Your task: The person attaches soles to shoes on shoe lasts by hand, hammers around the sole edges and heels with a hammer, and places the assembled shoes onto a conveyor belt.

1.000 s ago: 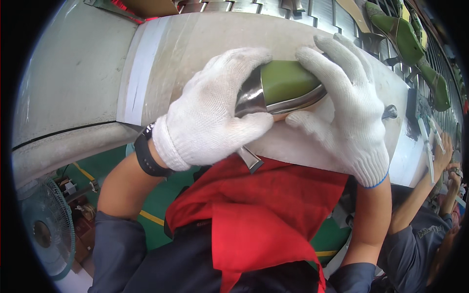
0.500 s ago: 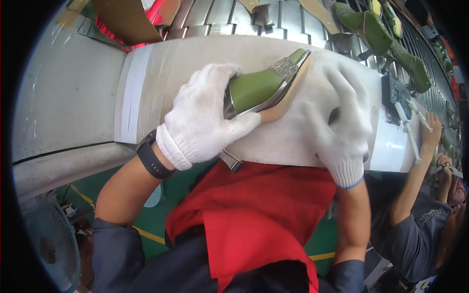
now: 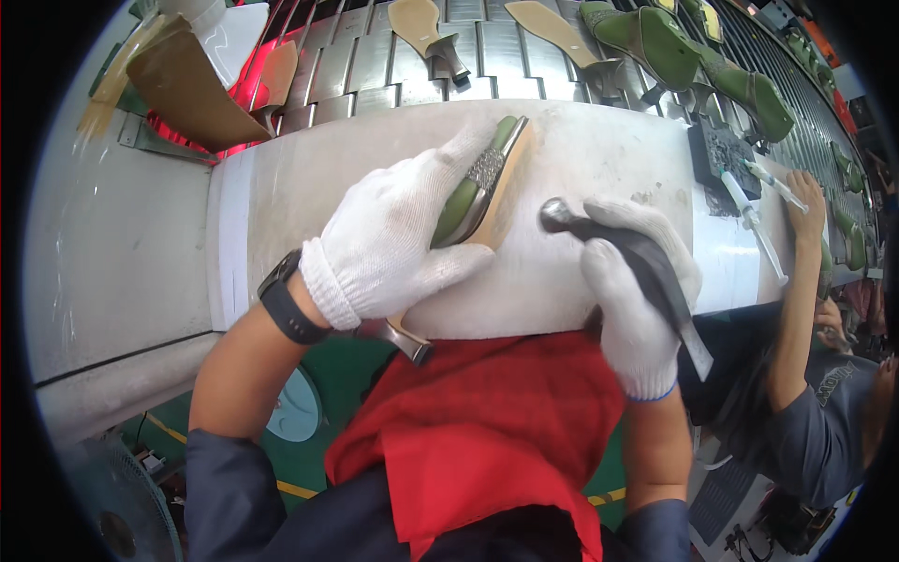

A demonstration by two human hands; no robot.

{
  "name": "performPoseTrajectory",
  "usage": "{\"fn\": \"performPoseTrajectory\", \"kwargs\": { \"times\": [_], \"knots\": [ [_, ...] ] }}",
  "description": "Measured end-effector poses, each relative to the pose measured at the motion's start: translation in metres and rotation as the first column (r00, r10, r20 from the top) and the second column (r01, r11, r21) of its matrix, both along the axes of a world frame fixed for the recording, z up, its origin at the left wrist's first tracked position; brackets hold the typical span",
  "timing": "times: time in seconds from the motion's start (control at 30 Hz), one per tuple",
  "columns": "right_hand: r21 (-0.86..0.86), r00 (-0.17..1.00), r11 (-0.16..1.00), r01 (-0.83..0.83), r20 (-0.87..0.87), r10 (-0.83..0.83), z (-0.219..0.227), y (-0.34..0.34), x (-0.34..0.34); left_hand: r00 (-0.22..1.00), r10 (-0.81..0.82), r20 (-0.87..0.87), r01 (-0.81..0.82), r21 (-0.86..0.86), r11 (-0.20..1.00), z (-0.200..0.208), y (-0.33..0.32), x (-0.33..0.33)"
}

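Observation:
My left hand, in a white knit glove, is wrapped over a green heeled shoe on the pale worktable. The shoe lies tilted, its tan sole turned to the right and its toe with a sparkling band pointing away from me. Its heel sticks out below my wrist, past the table's near edge. Fingers of my gloved right hand close around a dark metal hammer. The hammer's round face points left toward the shoe, apart from it, and its flat wedge end points down toward my forearm.
Beyond the table runs a metal slatted conveyor carrying tan soles with heels and green shoes. Syringes and a black block lie at the right, beside a co-worker's hand. A fan stands lower left.
My right hand, blurred and nearer the table before, now shows the hammer turned up in its grip. My left hand has slid further over the shoe, covering more of it.

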State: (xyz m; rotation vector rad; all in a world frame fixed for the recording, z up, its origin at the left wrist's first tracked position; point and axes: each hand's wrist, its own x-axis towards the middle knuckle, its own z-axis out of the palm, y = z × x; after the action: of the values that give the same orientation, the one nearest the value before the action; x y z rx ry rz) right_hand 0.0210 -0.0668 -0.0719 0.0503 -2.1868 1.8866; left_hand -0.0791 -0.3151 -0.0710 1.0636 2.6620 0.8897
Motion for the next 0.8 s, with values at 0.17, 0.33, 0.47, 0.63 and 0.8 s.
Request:
{"fn": "performPoseTrajectory", "kwargs": {
  "times": [0.17, 0.33, 0.47, 0.63, 0.8],
  "knots": [
    [-0.68, 0.977, 0.723, 0.124, 0.211, 0.031, -0.038, -0.042, -0.005, 0.999, -0.046, -0.006, 0.046, 0.001, 0.999, 0.006, 0.002, -0.003],
    [-0.089, 0.961, 0.995, 0.036, 0.276, -0.01, -0.004, -0.029, -0.012, 0.998, -0.05, 0.047, 0.05, 0.002, 0.999, 0.006, 0.0, -0.008],
    [0.109, 0.981, 0.976, -0.188, -0.023, 0.191, 0.011, -0.016, -0.04, 0.998, -0.051, 0.037, 0.049, 0.037, 0.998, 0.0, -0.005, -0.009],
    [-0.086, 0.946, 0.99, -0.115, 0.293, 0.135, 0.018, -0.014, -0.049, 0.998, -0.045, 0.041, 0.042, 0.076, 0.996, -0.004, -0.007, -0.012],
    [0.031, 0.945, 0.987, -0.158, 0.293, 0.142, 0.026, -0.011, -0.067, 0.997, -0.059, 0.059, 0.052, 0.101, 0.993, -0.007, -0.01, -0.014]
  ]
}}
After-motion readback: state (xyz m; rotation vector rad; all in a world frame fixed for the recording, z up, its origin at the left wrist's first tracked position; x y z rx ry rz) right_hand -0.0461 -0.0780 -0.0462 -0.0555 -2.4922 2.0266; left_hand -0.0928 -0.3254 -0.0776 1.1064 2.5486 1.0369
